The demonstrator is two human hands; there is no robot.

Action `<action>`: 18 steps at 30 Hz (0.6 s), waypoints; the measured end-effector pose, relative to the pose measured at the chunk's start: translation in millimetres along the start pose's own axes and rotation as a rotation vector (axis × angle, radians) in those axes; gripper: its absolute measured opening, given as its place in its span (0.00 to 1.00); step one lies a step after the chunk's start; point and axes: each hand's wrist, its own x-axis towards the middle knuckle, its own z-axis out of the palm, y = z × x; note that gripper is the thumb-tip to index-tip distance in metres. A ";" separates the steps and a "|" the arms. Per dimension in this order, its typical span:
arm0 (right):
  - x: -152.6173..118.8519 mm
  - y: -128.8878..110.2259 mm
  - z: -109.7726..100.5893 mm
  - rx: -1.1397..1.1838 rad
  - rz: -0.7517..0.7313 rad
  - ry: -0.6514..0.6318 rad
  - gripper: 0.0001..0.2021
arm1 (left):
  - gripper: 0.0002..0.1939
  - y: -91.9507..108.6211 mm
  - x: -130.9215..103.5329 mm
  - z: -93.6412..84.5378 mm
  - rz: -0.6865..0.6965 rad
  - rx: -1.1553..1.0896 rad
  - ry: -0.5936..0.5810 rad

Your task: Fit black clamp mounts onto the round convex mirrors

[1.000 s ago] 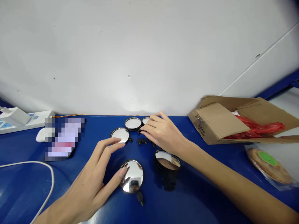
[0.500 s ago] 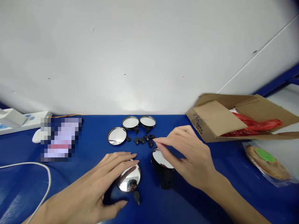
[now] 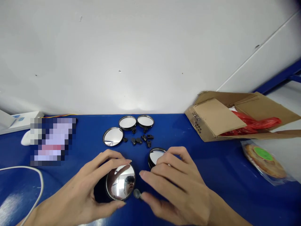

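My left hand (image 3: pixel 87 185) curves around a round convex mirror (image 3: pixel 121 182), fingers along its top edge and thumb by its lower edge. A small dark joint piece (image 3: pixel 137 193) sits at the mirror's lower right. My right hand (image 3: pixel 178 185) has its fingers apart, with the thumb tip at that joint piece and the index finger above it. Behind the right fingers, another round mirror (image 3: pixel 155 155) with a black rim is partly covered. Farther back lie three more round mirrors, a left one (image 3: pixel 113 137), a middle one (image 3: pixel 127 122) and a right one (image 3: pixel 145 121).
Several small black clamp parts (image 3: pixel 144 139) lie in a group on the blue table (image 3: pixel 94 125). At the right stand an open cardboard box (image 3: pixel 207 125) with red plastic and a wrapped round pastry (image 3: pixel 265 160). A blurred phone (image 3: pixel 53 138) and a white cable (image 3: pixel 39 175) are at left.
My right hand has come from the small clamp parts toward me, down to the joint piece beside the left mirror. My left fingers and thumb have closed around that mirror's edges.
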 end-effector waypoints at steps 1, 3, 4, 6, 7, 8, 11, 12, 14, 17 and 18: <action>-1.4 -2.3 3.0 -0.005 -0.028 0.021 0.08 | 0.41 0.1 0.0 0.1 -0.006 -0.013 0.021; -4.5 -5.0 10.3 -0.024 -0.078 0.070 0.11 | 0.42 0.5 0.5 -0.2 -0.011 -0.043 0.071; -5.8 -5.5 13.7 -0.036 -0.094 0.077 0.12 | 0.41 0.7 1.0 -0.3 -0.012 -0.061 0.099; -7.5 -5.0 18.7 -0.054 -0.099 0.055 0.13 | 0.38 0.9 2.3 -0.2 -0.001 -0.094 0.149; -8.0 -4.5 20.1 -0.055 -0.091 0.037 0.14 | 0.37 1.0 2.8 0.0 0.009 -0.105 0.173; -8.3 -4.0 20.8 -0.052 -0.081 0.023 0.15 | 0.35 1.1 3.3 0.5 0.018 -0.113 0.193; -8.9 -4.3 20.8 -0.047 -0.077 -0.005 0.17 | 0.34 1.8 3.3 2.3 0.027 -0.117 0.221; -9.0 -5.4 20.6 -0.051 -0.088 -0.018 0.16 | 0.34 2.2 2.9 3.0 0.033 -0.111 0.221; -9.0 -9.0 20.3 -0.062 -0.108 -0.038 0.15 | 0.34 2.8 1.2 4.8 0.051 -0.082 0.212; -8.4 -15.8 20.9 -0.075 -0.089 -0.039 0.15 | 0.36 2.9 -3.7 9.4 0.086 0.023 0.220; -8.2 -17.8 21.5 -0.090 -0.083 -0.037 0.15 | 0.38 3.0 -5.8 11.4 0.089 0.068 0.225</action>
